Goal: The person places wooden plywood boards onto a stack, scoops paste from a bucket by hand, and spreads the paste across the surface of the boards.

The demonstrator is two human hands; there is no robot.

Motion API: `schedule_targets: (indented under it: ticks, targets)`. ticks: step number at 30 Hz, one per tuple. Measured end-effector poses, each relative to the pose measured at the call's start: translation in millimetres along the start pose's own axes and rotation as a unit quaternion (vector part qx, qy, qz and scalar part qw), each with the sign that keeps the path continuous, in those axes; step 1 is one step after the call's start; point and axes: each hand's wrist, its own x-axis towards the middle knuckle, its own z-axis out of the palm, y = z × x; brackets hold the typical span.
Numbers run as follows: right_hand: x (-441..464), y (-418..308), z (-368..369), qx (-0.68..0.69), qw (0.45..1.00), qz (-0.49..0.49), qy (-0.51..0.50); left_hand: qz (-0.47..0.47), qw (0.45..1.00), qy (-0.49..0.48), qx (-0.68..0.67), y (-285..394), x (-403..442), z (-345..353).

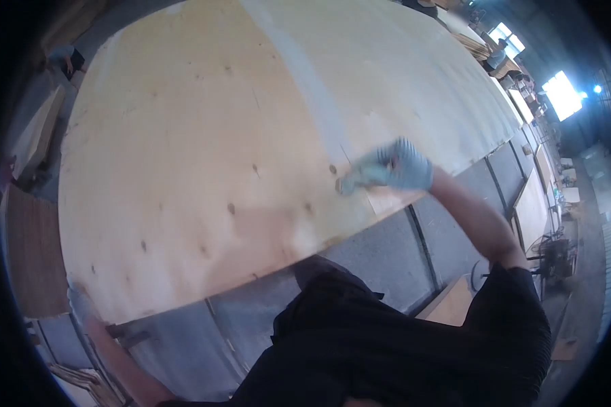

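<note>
A large pale wood sheet point(183, 136) with dark knots and a lighter stripe fills the middle of the view. Over its near edge, right of centre, is my right hand point(394, 167) in a light glove with dark stripes, its fingers curled and pointing left; what they hold, if anything, is too small to make out. At the sheet's lower left corner my left hand point(81, 304) is blurred and mostly cut off by the sheet's edge, so its fingers cannot be made out.
A stack of brown sheets point(35, 254) stands at the left, with a tilted board point(39, 136) behind it. One person point(66, 60) is at the upper left, another point(497, 55) at the upper right. Grey floor point(380, 261) shows below the sheet. A fan point(557, 256) is at the right.
</note>
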Motion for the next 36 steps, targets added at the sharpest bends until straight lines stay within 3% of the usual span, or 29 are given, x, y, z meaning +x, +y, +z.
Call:
schedule_targets:
  ticks: [1,3,6,9,12,15,18,22,25,28,30,31,35,36]
  targets:
    - [7.0,12.8,-12.1,0.07,0.985,0.155,0.04,0.034,0.997,0.02,0.073,-0.2,17.2,-2.4]
    - [57.0,75.1,-20.7,-0.048,0.978,0.07,0.189,0.087,0.97,0.052,0.223,-18.2,48.8,12.1]
    - [25.9,1.7,5.2,-0.005,0.986,0.163,0.037,0.115,0.971,0.113,0.175,-23.7,45.3,20.5]
    - [-62.0,25.1,44.4,0.007,0.997,-0.048,0.059,0.121,0.985,0.06,0.107,-18.5,31.2,14.3]
    - [-91.8,-18.0,72.4,-0.089,0.992,-0.044,0.073,0.151,0.98,0.066,0.111,-28.1,29.7,21.7]
    - [-59.6,-34.8,75.1,0.095,0.989,0.03,0.114,0.136,0.978,0.09,0.128,-9.4,-6.2,8.9]
    - [4.6,-92.5,79.6,0.16,0.975,-0.024,0.152,0.176,0.97,0.123,0.11,-4.1,-38.8,1.6]
    - [80.2,-116.0,104.9,0.332,0.919,-0.009,0.211,0.204,0.968,0.097,0.108,11.0,-61.1,-5.9]
    - [151.8,-20.9,117.8,0.115,0.959,0.072,0.247,0.208,0.972,0.077,0.083,30.7,-88.9,-24.6]
    - [155.3,-92.4,156.2,0.067,0.969,0.157,0.179,0.277,0.956,0.08,0.059,19.3,-77.6,-22.5]
    - [130.6,-99.1,204.2,0.031,0.965,0.179,0.187,0.312,0.944,0.091,0.06,10.6,-77.2,-25.1]
    - [122.6,-108.6,223.5,0.007,0.963,0.18,0.199,0.332,0.937,0.103,0.047,14.8,-73.0,-24.4]
    - [80.6,-185.1,365.3,-0.12,0.971,-0.024,0.204,0.349,0.937,-0.003,0.014,29.5,-72.4,-48.3]
    - [82.6,-210.2,376.2,-0.076,0.977,0.043,0.193,0.372,0.928,-0.03,-0.002,31.7,-71.2,-60.1]
